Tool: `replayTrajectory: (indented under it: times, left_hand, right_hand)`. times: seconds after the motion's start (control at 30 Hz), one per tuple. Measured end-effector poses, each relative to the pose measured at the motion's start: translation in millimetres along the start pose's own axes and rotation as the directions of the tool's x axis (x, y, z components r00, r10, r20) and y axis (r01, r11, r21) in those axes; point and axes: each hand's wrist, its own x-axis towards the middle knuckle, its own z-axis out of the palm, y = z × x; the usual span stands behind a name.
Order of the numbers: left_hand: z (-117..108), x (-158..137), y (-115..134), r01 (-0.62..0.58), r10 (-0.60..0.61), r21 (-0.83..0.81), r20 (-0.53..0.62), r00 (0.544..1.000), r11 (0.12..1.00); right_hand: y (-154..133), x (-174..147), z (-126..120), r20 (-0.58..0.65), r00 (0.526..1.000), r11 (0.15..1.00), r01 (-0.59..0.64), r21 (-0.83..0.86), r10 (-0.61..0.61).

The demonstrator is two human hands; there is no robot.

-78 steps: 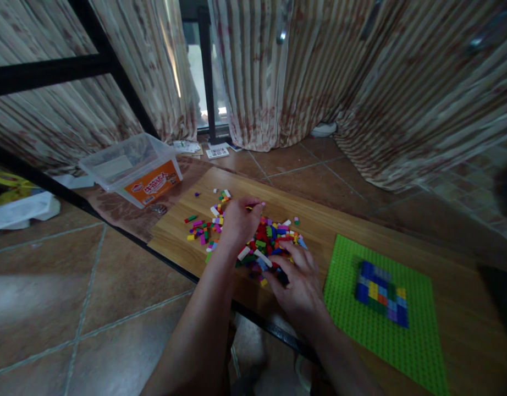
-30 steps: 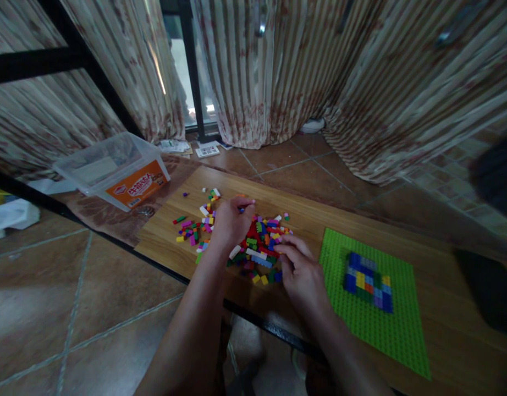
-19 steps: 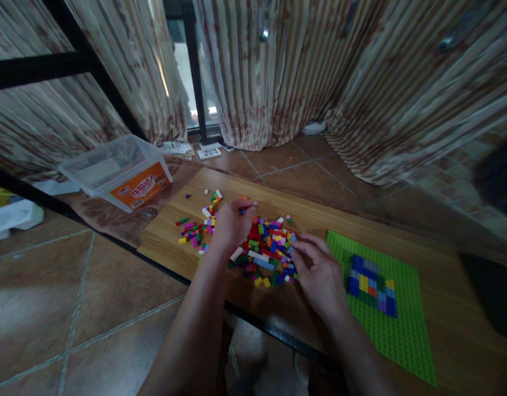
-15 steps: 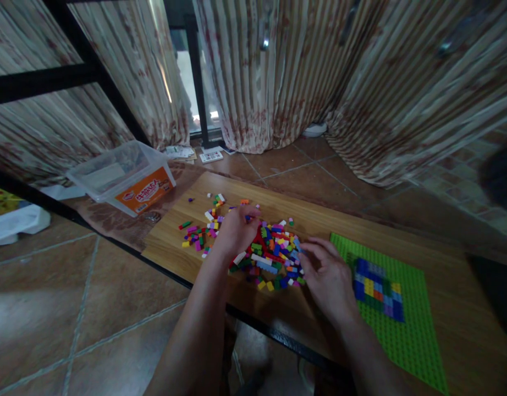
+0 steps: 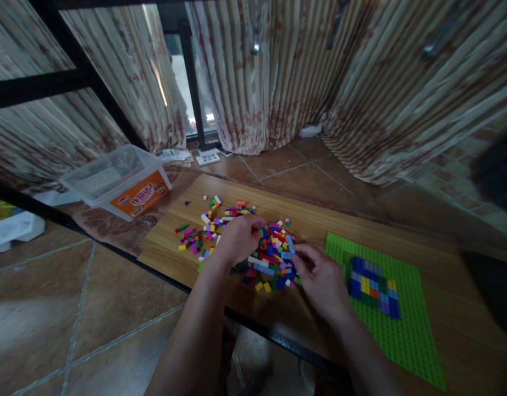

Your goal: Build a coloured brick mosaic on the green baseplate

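Observation:
A heap of small coloured building bricks [image 5: 274, 258] lies on the wooden tabletop. My left hand [image 5: 241, 239] reaches over its left part, fingers bent but apart, with no brick visible in them; some fingertips are hidden. At the heap's right edge, my right hand [image 5: 321, 278] pinches a light blue brick [image 5: 290, 243] between thumb and fingertips. Right of that hand, a green baseplate [image 5: 418, 335] carries a flat patch of joined bricks [image 5: 375, 289], mostly blue, with yellow, green, orange and lilac ones.
Loose bricks [image 5: 191, 239] are scattered left of the heap. A clear plastic tub [image 5: 113, 176] with an orange label stands beyond the table's left end. A dark flat object [image 5: 488, 289] lies at the right. Striped curtains [image 5: 245, 82] hang behind, and papers [image 5: 208, 158] lie on the floor.
My left hand has shifted slightly down and right over the heap. The right hand has moved a little left with the light blue brick. The view has shifted slightly.

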Motion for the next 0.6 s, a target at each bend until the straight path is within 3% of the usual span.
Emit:
replayTrajectory:
  times: [0.17,0.3,0.4,0.5,0.6]
  left_hand:
    - [-6,-1,2,-0.037,0.051,-0.319,0.035,0.998,0.947]
    - [-10,-3,3,-0.079,0.111,-0.359,0.07,0.991,0.93]
    - [-8,-4,1,-0.08,0.12,-0.312,0.111,0.987,0.947]
    - [-5,-3,-2,-0.073,0.115,-0.298,0.126,0.985,0.952]
    - [-1,-3,-3,-0.071,0.111,-0.285,0.125,0.986,0.956]
  right_hand:
    - [-2,3,-11,-0.038,0.998,0.998,-0.04,0.056,0.043]
    - [7,4,-28,-0.015,0.991,0.991,-0.133,0.016,0.133]
    - [13,1,-41,0.165,0.974,0.987,-0.162,0.012,0.158]
    - [12,-4,-45,0.364,0.922,0.99,-0.143,0.007,0.131]
    - [9,-5,-41,0.381,0.919,0.995,-0.084,-0.048,0.096]
